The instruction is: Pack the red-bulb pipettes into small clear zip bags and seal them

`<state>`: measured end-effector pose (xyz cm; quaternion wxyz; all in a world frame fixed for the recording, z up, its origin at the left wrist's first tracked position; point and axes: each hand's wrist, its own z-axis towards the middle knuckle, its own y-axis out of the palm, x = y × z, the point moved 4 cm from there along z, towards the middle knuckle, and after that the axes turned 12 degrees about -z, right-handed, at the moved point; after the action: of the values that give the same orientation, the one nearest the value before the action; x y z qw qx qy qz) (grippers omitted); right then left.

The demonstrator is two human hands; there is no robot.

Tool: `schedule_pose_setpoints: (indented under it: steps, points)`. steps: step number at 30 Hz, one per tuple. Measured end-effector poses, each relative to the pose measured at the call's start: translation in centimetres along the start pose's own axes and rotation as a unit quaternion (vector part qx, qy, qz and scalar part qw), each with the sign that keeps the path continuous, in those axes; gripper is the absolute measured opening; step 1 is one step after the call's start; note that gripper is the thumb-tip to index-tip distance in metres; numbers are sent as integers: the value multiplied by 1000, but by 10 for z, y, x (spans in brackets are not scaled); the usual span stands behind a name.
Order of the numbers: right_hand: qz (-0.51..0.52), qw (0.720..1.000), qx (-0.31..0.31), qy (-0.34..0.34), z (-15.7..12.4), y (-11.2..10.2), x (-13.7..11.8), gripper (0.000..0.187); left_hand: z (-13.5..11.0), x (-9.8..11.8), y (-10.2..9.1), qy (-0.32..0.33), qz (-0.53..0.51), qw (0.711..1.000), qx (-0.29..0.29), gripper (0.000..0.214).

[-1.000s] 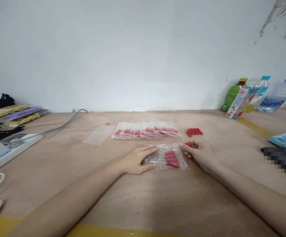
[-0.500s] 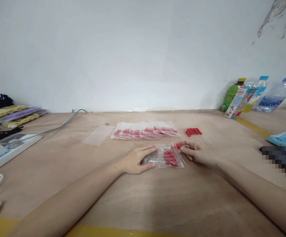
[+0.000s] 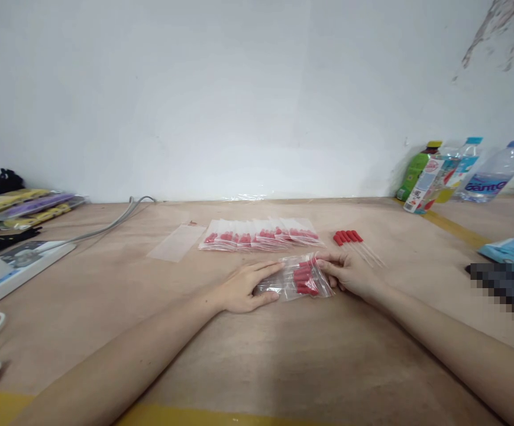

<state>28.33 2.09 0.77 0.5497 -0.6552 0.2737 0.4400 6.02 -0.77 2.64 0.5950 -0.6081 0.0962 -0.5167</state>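
A clear zip bag (image 3: 288, 290) with several red-tipped swabs (image 3: 303, 276) in it lies on the table between my hands. My left hand (image 3: 245, 289) rests flat on the bag's left end, thumb and fingers apart. At the bag's right, mouth end, my right hand (image 3: 344, 273) is closed in a pinch on the bag's edge, beside the topmost red tip. Its fingertips are partly hidden. Beyond the right hand, several loose red-tipped swabs (image 3: 348, 236) lie side by side, their thin white sticks pointing toward me.
A row of overlapping filled bags (image 3: 261, 235) lies behind my hands, with a flat empty bag (image 3: 177, 242) to its left. Left are a power strip (image 3: 39, 260), a cable and packaged goods (image 3: 30, 207). Bottles (image 3: 490, 177), a blue packet (image 3: 505, 251) and a blurred dark object stand or lie right.
The topmost red-tipped swab has moved left, farther into the bag. My right hand has shifted slightly left to the bag's mouth. My left hand stays in place.
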Motion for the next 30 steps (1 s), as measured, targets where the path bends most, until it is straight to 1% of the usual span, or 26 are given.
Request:
schedule_pose_setpoints:
  steps: [4,6,8,10,12,13,15,17,18,20,23,24,25,28,30]
  points:
    - [26,997,57,43,3,3,-2,29,0,0,0,-4,2,1000,2,60]
    - [29,995,85,51,6,6,2,22,-1,0,0,0,-1,1000,8,59]
    - [10,994,107,27,9,8,6,16,-1,-1,0,3,-5,1000,11,59]
    - [-36,991,127,-23,11,10,9,11,-1,-1,0,3,-8,1000,13,59]
    - [-82,984,137,-78,12,11,9,12,-1,-1,-1,6,-8,1000,13,59]
    - [-95,982,131,-101,12,11,9,14,-1,-1,-1,7,-8,1000,13,59]
    - [-94,982,96,-132,11,12,4,17,0,-2,0,8,-9,1000,11,58]
    - [-68,987,39,-142,8,13,-3,17,0,-3,0,3,-7,1000,8,58]
    - [-49,990,19,-133,7,12,-6,17,0,-3,0,2,-6,1000,7,57]
    - [-9,997,19,-76,4,8,-7,20,0,-3,1,1,-2,1000,7,56]
    - [17,997,63,48,1,2,-2,29,-1,-4,1,2,3,1000,3,54]
    - [15,995,59,73,0,2,-1,32,-1,-4,1,2,4,1000,1,54]
    - [16,996,36,78,0,4,-1,34,-1,-4,2,2,5,1000,0,54]
    - [43,998,-47,29,-1,15,-8,33,0,-4,2,1,5,1000,-4,54]
    - [88,994,-66,8,-2,19,-12,31,0,-3,1,-2,4,1000,-5,54]
